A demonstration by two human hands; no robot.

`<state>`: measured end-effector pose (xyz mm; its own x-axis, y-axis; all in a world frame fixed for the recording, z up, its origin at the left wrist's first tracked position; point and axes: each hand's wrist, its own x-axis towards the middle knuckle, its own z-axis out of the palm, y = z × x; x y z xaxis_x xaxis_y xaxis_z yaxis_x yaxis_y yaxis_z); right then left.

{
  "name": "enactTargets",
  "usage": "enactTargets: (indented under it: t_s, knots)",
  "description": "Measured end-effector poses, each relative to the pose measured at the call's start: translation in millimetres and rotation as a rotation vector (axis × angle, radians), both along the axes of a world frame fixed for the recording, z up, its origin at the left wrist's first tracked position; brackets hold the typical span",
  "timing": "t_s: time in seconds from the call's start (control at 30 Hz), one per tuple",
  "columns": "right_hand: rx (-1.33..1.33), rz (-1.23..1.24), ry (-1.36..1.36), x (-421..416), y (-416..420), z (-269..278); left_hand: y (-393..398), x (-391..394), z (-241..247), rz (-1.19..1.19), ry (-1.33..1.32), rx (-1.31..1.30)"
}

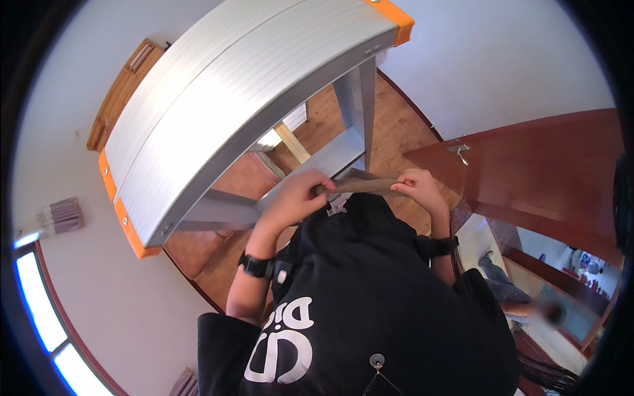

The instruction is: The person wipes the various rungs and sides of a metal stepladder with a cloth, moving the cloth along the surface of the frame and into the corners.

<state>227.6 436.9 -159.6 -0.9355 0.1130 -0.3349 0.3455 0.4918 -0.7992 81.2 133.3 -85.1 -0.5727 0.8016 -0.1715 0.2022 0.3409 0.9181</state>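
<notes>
My left hand (302,193) grips one end of a brownish-grey cloth (365,186), its fingers curled over the edge. The other end is pinched between thumb and fingers of my right hand (421,188). Between them the cloth stretches in a narrow, slightly sagging band in front of my waist. A greyer fold of it seems to hang behind the band, partly hidden. Just beyond my hands stands an aluminium platform ladder (237,104) with a ribbed top and orange corner caps (405,29). Its lower step (332,153) lies close to my left hand.
Wooden flooring (396,123) shows far below. At right a dark red door (540,168) with a metal handle (461,154) stands ajar; another person (505,287) is beyond it. A wooden fixture (124,96) is on the far wall; a window (39,297) is at left.
</notes>
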Motion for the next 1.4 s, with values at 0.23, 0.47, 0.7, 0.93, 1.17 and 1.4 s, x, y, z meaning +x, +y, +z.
enactTargets:
  t_s: [0.23,0.47,0.7,0.93,1.17,1.4]
  knots:
    - [0.13,0.348,0.275,-44.2,-27.7,19.0,-59.4,42.1,44.9,0.282,0.059,0.014]
    - [0.558,0.138,0.511,-46.8,-20.4,-8.4,-86.9,75.3,39.2,0.451,0.068,-0.012]
    - [-0.036,-0.479,0.191,-50.1,-32.2,10.1,-100.9,82.7,22.9,0.472,-0.035,0.054]
    - [-0.079,-0.295,0.506,-50.5,-69.4,14.6,-113.7,85.5,21.4,0.506,0.04,-0.073]
    - [0.425,0.56,0.521,-77.3,-83.6,0.9,-122.1,89.8,2.3,0.627,0.0,-0.147]
    - [0.137,1.054,0.56,-120.8,-158.2,-7.9,-163.4,119.5,-28.9,1.085,-0.213,0.038]
